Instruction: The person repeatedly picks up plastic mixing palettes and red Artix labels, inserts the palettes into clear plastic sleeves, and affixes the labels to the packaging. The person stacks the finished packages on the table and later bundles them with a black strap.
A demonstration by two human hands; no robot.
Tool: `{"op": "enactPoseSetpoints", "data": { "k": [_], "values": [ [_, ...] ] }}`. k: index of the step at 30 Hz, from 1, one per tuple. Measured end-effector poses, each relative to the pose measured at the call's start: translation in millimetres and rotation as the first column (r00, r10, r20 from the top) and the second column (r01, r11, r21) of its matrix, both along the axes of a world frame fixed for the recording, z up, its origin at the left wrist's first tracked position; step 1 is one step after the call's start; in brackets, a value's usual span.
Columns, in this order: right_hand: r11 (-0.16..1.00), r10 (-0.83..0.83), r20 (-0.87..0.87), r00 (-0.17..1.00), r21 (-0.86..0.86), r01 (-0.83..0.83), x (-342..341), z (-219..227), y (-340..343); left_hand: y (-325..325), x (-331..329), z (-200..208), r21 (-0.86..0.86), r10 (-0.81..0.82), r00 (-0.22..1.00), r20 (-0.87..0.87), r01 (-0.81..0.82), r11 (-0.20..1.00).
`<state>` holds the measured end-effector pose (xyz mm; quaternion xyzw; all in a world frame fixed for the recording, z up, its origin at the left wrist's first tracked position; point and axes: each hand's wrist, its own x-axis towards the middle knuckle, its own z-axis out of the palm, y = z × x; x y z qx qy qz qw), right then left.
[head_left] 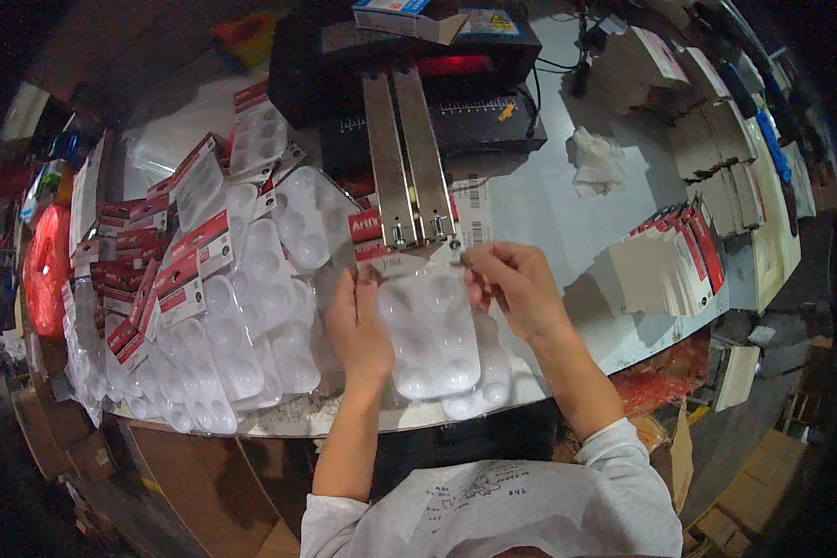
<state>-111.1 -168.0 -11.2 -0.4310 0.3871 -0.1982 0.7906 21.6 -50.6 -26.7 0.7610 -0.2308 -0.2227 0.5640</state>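
Both hands hold one clear plastic blister tray (pixel 431 335) with round pockets and a red-and-white card header, lying on the white table (pixel 549 209). My left hand (pixel 358 325) grips its left edge, and my right hand (pixel 516 284) pinches its upper right corner. The tray's top sits just under the two metal bars (pixel 407 158) of a black sealing machine (pixel 409 74). Another clear tray (pixel 482 395) lies beneath it near the table's front edge.
A large heap of finished blister trays with red headers (pixel 205 279) covers the left of the table. Stacks of red-and-white cards (pixel 670 265) stand at the right, more card stacks (pixel 716 149) behind them. A crumpled white cloth (pixel 597 160) lies near the machine.
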Motion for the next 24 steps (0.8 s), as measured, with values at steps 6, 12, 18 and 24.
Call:
{"op": "enactPoseSetpoints", "data": {
  "k": [6, 12, 18, 24],
  "values": [
    [0.997, -0.048, -0.011, 0.999, -0.059, 0.047, 6, -20, -3, -10, 10, -11, -0.112, 0.01, 0.997, -0.079, -0.019, 0.993],
    [0.367, -0.13, -0.096, 0.987, -0.929, -0.042, -39, 18, -3, 26, -1, 7, 0.181, -0.123, 0.991, 0.049, 0.112, 0.977],
    [0.107, -0.755, -0.368, 0.543, -0.886, -0.451, -178, 73, -76, 125, 68, 88, 0.055, 0.374, 0.88, 0.293, -0.405, 0.912],
    [0.456, -0.594, -0.594, 0.543, -0.804, -0.382, -202, 52, -97, 89, 61, 85, 0.173, 0.028, 0.434, 0.901, -0.416, 0.893]
  ]
}}
